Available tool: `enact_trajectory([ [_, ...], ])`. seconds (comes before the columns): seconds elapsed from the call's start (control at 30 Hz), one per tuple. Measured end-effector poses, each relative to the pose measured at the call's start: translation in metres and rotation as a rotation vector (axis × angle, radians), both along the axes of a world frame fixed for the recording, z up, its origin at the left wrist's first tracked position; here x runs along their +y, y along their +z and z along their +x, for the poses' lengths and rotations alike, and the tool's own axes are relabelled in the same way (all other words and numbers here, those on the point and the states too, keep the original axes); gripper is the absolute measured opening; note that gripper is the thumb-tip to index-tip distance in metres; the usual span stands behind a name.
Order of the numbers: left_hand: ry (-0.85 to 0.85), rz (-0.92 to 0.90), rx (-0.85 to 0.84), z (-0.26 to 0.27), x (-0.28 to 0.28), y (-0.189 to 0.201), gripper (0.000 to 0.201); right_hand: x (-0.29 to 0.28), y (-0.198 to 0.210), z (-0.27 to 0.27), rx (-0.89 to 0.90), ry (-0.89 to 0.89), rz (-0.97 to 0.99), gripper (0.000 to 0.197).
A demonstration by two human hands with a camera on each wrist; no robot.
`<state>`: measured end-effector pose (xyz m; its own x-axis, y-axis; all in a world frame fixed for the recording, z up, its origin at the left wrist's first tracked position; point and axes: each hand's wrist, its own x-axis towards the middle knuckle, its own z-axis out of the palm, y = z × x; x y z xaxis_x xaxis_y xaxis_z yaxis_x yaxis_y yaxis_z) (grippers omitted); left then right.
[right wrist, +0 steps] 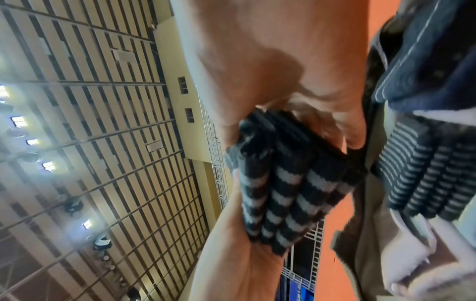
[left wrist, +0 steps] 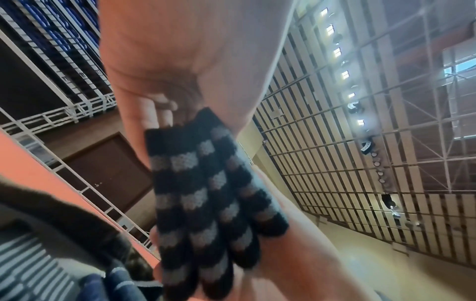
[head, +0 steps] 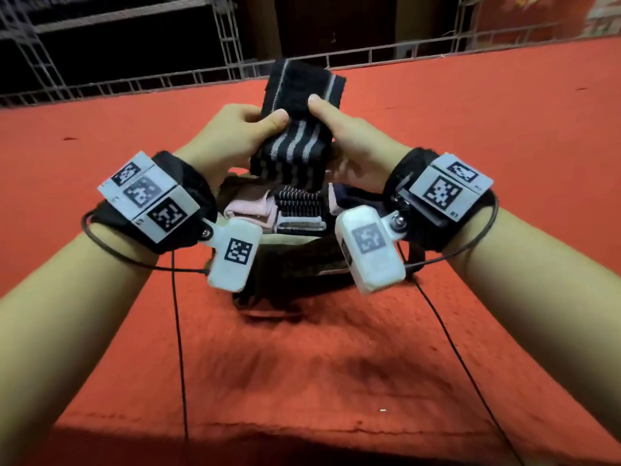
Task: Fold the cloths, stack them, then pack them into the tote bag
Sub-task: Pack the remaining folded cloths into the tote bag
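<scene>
A folded black cloth with grey stripes [head: 295, 139] stands upright between both hands, just above the tote bag's mouth. My left hand [head: 235, 136] grips its left side, thumb pressed on the front. My right hand [head: 346, 136] grips its right side the same way. The wrist views show the cloth's [left wrist: 206, 203] folded layers [right wrist: 288, 195] held in curled fingers. The dark tote bag [head: 302, 264] sits on the red surface below my wrists. Inside it lie a pink cloth [head: 250, 210], a finely striped black cloth [head: 300, 203] and a navy cloth [head: 349, 193].
A red cloth-covered table [head: 302, 364] spreads around the bag. A white metal railing [head: 168, 82] runs along its far edge, with dark shelving behind. Thin black cables [head: 179, 348] hang from both wrist devices over the near table.
</scene>
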<state>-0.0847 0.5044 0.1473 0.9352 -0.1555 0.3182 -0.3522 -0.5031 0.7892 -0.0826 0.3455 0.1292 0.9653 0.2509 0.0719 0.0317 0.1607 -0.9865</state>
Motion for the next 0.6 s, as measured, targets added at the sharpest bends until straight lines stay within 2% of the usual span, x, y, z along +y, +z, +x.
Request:
enact_trajectory([
  [0.17,0.032,0.12,0.079,0.012,0.022,-0.003,0.034,0.023,-0.012,0.019,0.019,-0.139,0.012,0.028],
  [0.27,0.157,0.228,-0.063,0.028,0.04,-0.009,0.041,0.02,-0.02,0.029,0.049,-0.183,0.02,0.012],
  [0.33,0.252,0.39,-0.125,0.042,0.055,-0.016,0.042,0.016,-0.025,0.036,0.1,-0.183,0.052,0.01],
  [0.4,0.296,0.534,-0.036,0.055,0.069,-0.028,0.057,0.012,-0.028,0.041,0.166,-0.144,0.137,0.014],
  [0.47,0.293,0.615,0.134,0.062,0.079,-0.04,0.074,0.005,-0.028,0.044,0.235,-0.09,0.248,0.024],
  [0.53,0.264,0.67,0.234,0.065,0.085,-0.05,0.068,-0.001,-0.027,0.046,0.257,-0.041,0.327,0.032],
  [0.6,0.237,0.699,0.243,0.069,0.087,-0.057,0.05,-0.001,-0.026,0.047,0.23,0.002,0.349,0.035],
])
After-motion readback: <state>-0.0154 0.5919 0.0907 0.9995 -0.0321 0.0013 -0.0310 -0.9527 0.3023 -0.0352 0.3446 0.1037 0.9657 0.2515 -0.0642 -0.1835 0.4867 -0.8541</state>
